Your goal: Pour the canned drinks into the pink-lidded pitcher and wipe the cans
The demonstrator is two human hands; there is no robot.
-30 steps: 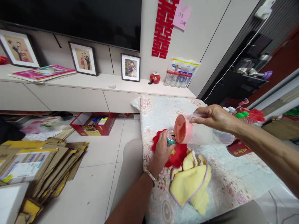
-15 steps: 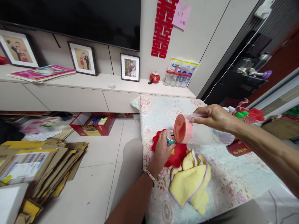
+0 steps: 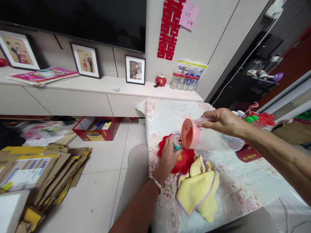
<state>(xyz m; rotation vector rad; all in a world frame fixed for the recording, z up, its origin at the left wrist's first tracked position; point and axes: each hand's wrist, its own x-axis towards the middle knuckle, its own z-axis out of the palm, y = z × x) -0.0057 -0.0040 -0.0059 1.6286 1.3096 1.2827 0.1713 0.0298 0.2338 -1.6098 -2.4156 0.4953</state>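
Observation:
My left hand (image 3: 168, 154) is wrapped round a small green can (image 3: 178, 144) with a silver top, on a red scalloped mat (image 3: 185, 161). In my right hand (image 3: 222, 120) is the handle of a clear pitcher (image 3: 210, 139) with a pink lid (image 3: 190, 133). The pitcher lies tilted nearly level, its lid facing left, right beside the can's top. Whether liquid flows between them cannot be made out. A yellow cloth (image 3: 198, 191) with purple edging is crumpled just below the mat.
The floral tablecloth (image 3: 167, 113) covers the table. Behind it, a white cabinet (image 3: 94, 85) bears framed photos, a red pot (image 3: 160, 80) and red-lidded jars (image 3: 184, 81). A red can (image 3: 248, 153) stands at right. Flattened cardboard (image 3: 55, 174) and a red box (image 3: 97, 129) are on the floor.

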